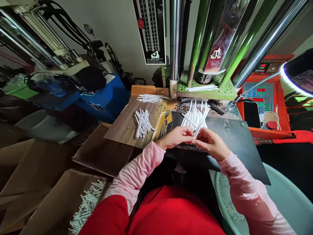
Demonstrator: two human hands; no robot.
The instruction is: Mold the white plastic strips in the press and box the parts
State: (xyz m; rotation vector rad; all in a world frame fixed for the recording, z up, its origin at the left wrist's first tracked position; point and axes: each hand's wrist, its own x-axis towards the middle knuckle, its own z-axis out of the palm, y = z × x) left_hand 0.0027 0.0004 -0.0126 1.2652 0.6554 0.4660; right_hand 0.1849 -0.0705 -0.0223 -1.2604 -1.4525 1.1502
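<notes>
My left hand and my right hand meet over the dark work plate, fingers pinched together on thin white plastic sticks that fan upward from between them. Behind the hands, more white sticks lie on the perforated metal bed. A loose heap of the same sticks rests on the wooden board to the left, and another small pile lies farther back.
A green press base with steel columns rises behind. An orange control panel and a phone sit right. Cardboard boxes, one holding white sticks, stand left; a pale green tub is at lower right.
</notes>
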